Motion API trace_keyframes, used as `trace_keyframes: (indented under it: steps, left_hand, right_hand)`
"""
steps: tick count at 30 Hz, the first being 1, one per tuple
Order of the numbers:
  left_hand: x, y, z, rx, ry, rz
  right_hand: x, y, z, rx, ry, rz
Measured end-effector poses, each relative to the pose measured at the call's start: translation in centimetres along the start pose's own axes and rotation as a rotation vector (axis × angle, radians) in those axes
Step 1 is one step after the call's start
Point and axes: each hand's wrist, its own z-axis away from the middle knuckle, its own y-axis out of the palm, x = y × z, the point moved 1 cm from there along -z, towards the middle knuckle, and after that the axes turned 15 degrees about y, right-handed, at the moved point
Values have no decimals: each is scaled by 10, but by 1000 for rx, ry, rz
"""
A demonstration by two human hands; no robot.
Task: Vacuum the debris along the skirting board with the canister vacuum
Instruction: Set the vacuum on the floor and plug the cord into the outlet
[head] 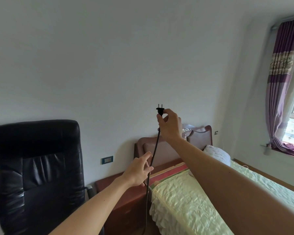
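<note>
The thin black power cord [154, 150] runs off the bottom edge, and the right hand [170, 126] hides the bit just under the small black two-pin plug [160, 111]. The cord may be touching the left hand [139, 170]. The big black leather office chair [37, 167] is cut by the bottom edge. The right forearm [227, 180] hides part of the pale green quilted bed [176, 200]. The little dark-framed wall plate [107, 160] is too small to make out.
</note>
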Motion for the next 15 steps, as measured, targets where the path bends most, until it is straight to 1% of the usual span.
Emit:
trace_keyframes:
  steps: [7,15]
  left_hand:
    - [72,-18,-69,11,-22,-12]
    - [128,-27,-129,-17,-44,-14]
  right_hand:
    - [-14,70,-71,31,9,6]
    - [-30,112,-136,63,4,-7]
